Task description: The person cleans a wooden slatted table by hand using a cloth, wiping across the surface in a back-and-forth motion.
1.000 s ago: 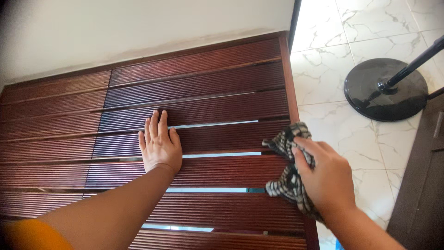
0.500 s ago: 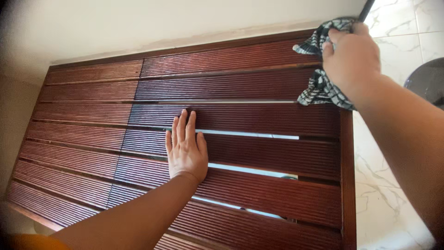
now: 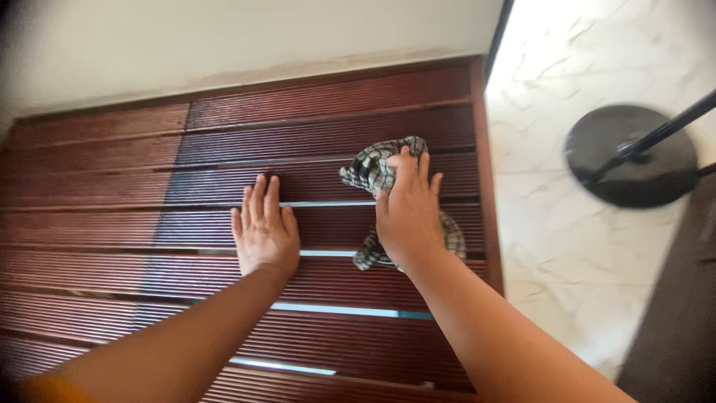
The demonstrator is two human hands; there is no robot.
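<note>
The right hand [image 3: 406,216] presses a checked cloth [image 3: 377,168] flat on the slatted wooden panel [image 3: 321,134], fingers together on top of it. The left hand [image 3: 262,235] lies flat just beside, fingers together on the slats.

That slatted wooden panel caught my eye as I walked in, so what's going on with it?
A person is leaning over a dark red-brown slatted wooden panel that lies by a white wall. The right hand presses a checked cloth flat against the ribbed slats near the panel's right side. The left hand lies open and flat on the slats beside it, holding nothing. To the right, on the marble-patterned floor tiles, stands the round black base of a stand.
</note>
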